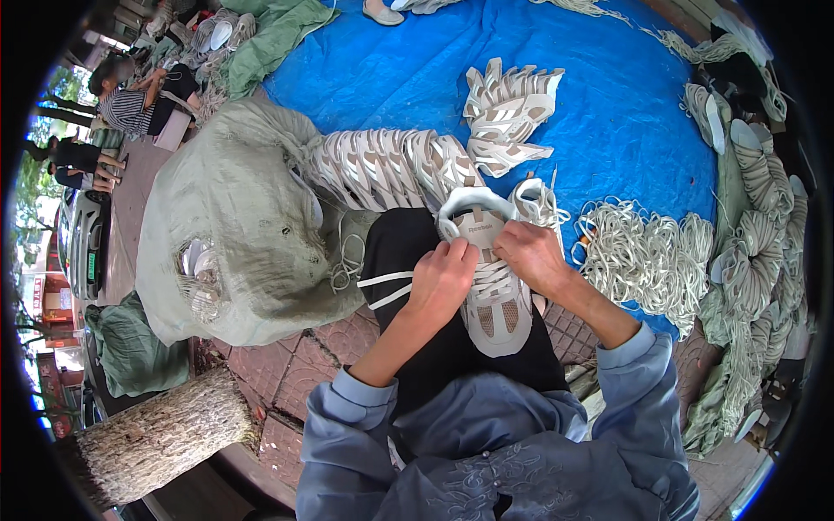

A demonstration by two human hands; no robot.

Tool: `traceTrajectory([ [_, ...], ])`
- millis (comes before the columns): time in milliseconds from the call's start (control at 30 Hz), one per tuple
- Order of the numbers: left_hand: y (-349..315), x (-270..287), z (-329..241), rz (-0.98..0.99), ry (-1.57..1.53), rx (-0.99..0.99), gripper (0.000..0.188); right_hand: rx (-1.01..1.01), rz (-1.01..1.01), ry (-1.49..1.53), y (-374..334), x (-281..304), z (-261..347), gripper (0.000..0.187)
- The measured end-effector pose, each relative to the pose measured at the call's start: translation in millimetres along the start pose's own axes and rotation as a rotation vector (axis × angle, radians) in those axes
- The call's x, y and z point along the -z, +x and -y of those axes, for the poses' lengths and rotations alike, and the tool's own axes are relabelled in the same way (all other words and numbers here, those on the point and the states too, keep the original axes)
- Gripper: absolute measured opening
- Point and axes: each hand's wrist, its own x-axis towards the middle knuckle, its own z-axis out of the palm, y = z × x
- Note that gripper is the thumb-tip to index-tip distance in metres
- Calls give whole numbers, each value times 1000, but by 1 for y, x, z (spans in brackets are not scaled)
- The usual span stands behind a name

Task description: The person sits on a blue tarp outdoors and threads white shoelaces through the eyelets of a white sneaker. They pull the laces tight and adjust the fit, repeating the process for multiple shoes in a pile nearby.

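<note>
A beige and white shoe upper [499, 334] lies across my dark-trousered lap, toe toward me, its lower eyelets laced. At its left eyelet edge, my left hand [443, 276] pinches a white shoelace [387, 280], whose loose lengths stick out to the left. My right hand [534, 258] is closed against the right eyelet edge, fingers bent on the upper; any lace between those fingertips is hidden. Just beyond it sits another shoe upper [537, 204] with loose lace loops.
A blue tarp [608, 95] carries a row of nested uppers [373, 169], a fanned stack [508, 113] and a heap of white laces [647, 252]. A bulging pale sack [234, 226] stands left, near a tree trunk [169, 434]. Bundled uppers [756, 252] line the right; people sit far left.
</note>
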Motion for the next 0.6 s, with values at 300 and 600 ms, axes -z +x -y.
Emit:
traceTrajectory([
  [300,6,-5,2,16,37,-15,18,107,187,-66,10,6,2,3],
  [600,2,-6,4,-13,10,47,15,13,151,-47,7,1,3,2],
])
